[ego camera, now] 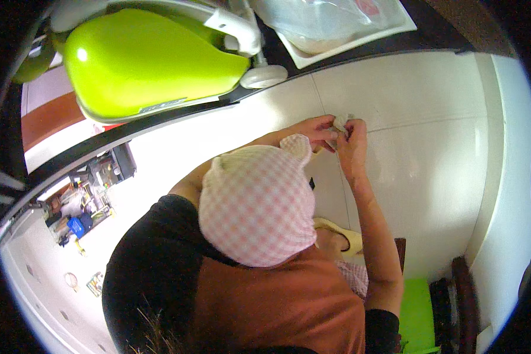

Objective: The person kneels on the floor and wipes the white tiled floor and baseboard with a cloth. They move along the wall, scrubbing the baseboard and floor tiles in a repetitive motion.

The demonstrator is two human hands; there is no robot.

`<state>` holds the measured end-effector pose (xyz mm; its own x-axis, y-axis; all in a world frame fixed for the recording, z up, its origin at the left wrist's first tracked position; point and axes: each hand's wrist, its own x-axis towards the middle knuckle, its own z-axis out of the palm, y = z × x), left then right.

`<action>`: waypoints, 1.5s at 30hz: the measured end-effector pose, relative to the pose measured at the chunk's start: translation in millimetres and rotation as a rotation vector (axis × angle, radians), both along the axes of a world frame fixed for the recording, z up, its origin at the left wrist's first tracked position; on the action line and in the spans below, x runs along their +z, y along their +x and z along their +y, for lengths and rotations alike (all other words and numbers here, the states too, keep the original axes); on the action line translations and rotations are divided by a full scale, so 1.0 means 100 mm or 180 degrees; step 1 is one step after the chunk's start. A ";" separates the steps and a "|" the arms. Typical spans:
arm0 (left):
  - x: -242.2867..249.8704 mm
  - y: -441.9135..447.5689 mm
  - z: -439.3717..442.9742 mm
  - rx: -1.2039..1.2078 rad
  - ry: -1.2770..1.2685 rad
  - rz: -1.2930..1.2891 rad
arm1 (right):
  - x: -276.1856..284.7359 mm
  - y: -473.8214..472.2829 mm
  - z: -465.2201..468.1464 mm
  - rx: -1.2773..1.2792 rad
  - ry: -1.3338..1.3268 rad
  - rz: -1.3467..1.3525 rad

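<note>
In front of my chest is a small child's head in a pink-and-white checked hat (261, 203) with an ear-shaped tab; the face is hidden. Beyond it, my left hand (318, 132) and my right hand (353, 141) meet over the pale tiled floor. Between their fingers is a small crumpled whitish piece (341, 123), cloth or paper; I cannot tell which. Both hands pinch it. Below my right forearm shows pink checked fabric (355, 276), and beside it a foot in a yellow slipper (338, 234).
A glossy lime-green plastic shell (150, 66) with a white wheel (263, 76) stands at the upper left. A white tray (298, 57) holding a clear plastic bag lies at the top. A bright green surface (416, 309) and dark wooden furniture (464, 301) are at the lower right, near the wall.
</note>
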<state>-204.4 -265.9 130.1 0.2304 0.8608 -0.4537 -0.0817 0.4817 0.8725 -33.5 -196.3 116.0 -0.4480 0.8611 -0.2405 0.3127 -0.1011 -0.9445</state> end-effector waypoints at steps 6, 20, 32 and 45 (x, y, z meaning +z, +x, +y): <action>0.28 -0.53 -0.69 0.1429 -0.1440 0.0762 | 0.03 -0.01 0.06 0.2089 0.0495 0.0134; -0.02 -1.41 -1.64 0.4384 -0.0536 0.0971 | -0.83 1.65 0.53 -0.0087 -0.1430 0.0116; -0.69 -1.64 -2.59 0.3858 -0.2233 0.1993 | -0.72 1.58 0.59 -0.0268 -0.1487 0.0106; -1.15 -1.81 -2.21 0.2766 -0.1646 0.5514 | -0.69 1.54 0.62 -0.0269 -0.1530 -0.0087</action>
<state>-385.3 -487.2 14.9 -0.9693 0.2201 0.1098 0.2299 0.9695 0.0856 120.0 -134.3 47.1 -0.3693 0.6828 -0.6304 0.3086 -0.5498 -0.7762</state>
